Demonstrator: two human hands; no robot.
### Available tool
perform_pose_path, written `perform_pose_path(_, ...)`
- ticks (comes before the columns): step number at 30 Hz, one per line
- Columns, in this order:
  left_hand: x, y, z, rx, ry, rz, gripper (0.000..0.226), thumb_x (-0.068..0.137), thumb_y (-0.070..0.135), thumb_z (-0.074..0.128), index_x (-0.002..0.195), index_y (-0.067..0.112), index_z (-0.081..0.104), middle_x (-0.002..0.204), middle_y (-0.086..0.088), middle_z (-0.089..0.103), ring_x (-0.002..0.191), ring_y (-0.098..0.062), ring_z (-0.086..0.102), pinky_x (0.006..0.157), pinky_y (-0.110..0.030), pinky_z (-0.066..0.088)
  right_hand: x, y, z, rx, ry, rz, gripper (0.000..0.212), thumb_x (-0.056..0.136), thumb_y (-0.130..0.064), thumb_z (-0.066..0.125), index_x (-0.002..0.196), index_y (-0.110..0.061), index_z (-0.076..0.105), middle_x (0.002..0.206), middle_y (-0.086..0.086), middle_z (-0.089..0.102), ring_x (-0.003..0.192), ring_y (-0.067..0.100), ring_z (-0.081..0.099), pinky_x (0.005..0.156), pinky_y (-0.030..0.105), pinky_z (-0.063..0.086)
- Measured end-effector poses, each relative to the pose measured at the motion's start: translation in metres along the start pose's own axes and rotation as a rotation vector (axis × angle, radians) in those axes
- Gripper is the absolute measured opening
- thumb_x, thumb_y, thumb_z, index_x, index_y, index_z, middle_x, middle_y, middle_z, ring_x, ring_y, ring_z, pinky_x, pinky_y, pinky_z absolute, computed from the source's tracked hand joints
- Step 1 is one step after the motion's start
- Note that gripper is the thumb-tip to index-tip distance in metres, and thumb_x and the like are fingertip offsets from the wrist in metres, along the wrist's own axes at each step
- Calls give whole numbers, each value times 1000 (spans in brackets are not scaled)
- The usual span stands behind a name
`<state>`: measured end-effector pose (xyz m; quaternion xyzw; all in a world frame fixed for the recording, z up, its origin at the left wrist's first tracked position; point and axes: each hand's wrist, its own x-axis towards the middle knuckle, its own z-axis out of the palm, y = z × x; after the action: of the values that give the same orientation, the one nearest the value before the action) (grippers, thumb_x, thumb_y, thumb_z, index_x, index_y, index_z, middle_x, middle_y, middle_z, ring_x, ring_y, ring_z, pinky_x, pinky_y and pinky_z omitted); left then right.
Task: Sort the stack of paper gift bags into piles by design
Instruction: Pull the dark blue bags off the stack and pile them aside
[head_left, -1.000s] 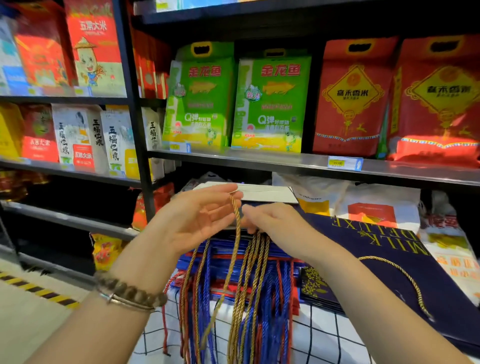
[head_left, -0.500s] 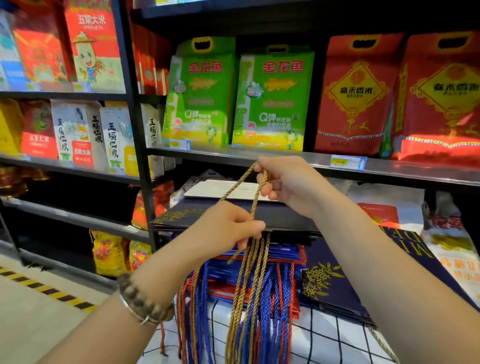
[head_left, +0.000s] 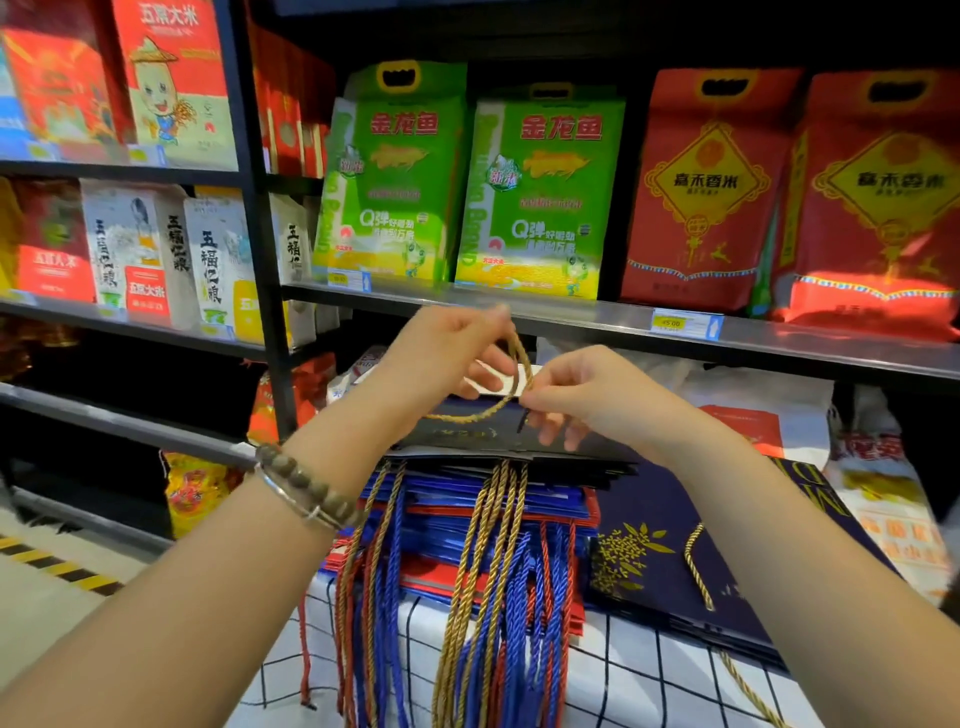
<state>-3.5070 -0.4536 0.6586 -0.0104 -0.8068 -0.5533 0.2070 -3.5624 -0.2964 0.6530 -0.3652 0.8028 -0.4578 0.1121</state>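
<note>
Left hand (head_left: 444, 351) pinches the top of a gold cord (head_left: 523, 371), fingers curled on it. Right hand (head_left: 597, 397) pinches the same cord lower, at the top navy bag (head_left: 483, 441). That bag lies flat on the stack (head_left: 467, 512), on the checked cloth (head_left: 634, 686). Just right: a navy pile (head_left: 670, 566), started. Looks early: blue, red and more navy bags left unsorted in the stack.

Stack (head_left: 470, 522): flat blue and red bags; blue, red and gold cords (head_left: 519, 613) hung over its near edge. Top bag (head_left: 467, 441): navy, lay flat, its gold cord (head_left: 525, 370) raised in a loop. Pile (head_left: 670, 566): navy, gold sprig, lay just right of the stack.
</note>
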Motion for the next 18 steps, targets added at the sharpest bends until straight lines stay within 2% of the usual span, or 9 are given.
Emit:
perform_pose_path(2, -4, -17, -5, 467, -94, 128, 28, 92, 41, 51, 100, 23, 70, 83, 9, 68, 77, -5, 61, 71, -24, 46, 4, 7, -2, 44, -3, 34, 12, 87, -1, 59, 74, -3, 60, 66, 5, 64, 55, 7, 64, 50, 17, 50)
perform_pose_path(4, -13, -33, -8, 778, -261, 113, 32, 88, 48, 54, 108, 27, 69, 103, 9, 68, 97, -9, 60, 87, -30, 47, 5, 15, -2, 43, -9, 48, 9, 83, 2, 62, 75, 2, 61, 63, 3, 64, 58, 7, 65, 52, 16, 50)
perform_pose_path(7, -23, -42, -9, 778, -337, 23, 41, 86, 51, 55, 118, 28, 64, 120, 9, 64, 107, -9, 57, 96, -33, 45, 8, 20, 0, 28, 13, 47, 5, 80, 4, 66, 76, 4, 62, 59, 4, 66, 54, 5, 64, 52, 16, 49)
perform_pose_path(11, -26, -43, -12, 797, -341, 31, 47, 85, 51, 57, 126, 28, 59, 128, 10, 59, 115, -8, 54, 99, -31, 42, 9, 18, 5, -28, 9, 7, 15, 80, 7, 64, 78, -7, 59, 64, 7, 62, 53, 6, 63, 54, 18, 51)
perform_pose_path(15, -27, -43, -13, 795, -325, 60, 43, 85, 50, 57, 121, 27, 63, 123, 8, 63, 111, -8, 56, 96, -30, 43, 10, 19, 7, -90, -29, -17, 20, 80, 5, 65, 75, -13, 59, 68, 6, 64, 57, 8, 62, 61, 21, 53)
perform_pose_path(18, -25, -44, -15, 756, -306, 93, 33, 87, 49, 55, 107, 28, 71, 107, 6, 70, 97, -10, 62, 88, -35, 47, 13, 17, 9, -230, -48, -65, 22, 78, -1, 70, 72, -21, 61, 67, -4, 64, 63, 7, 61, 71, 22, 52)
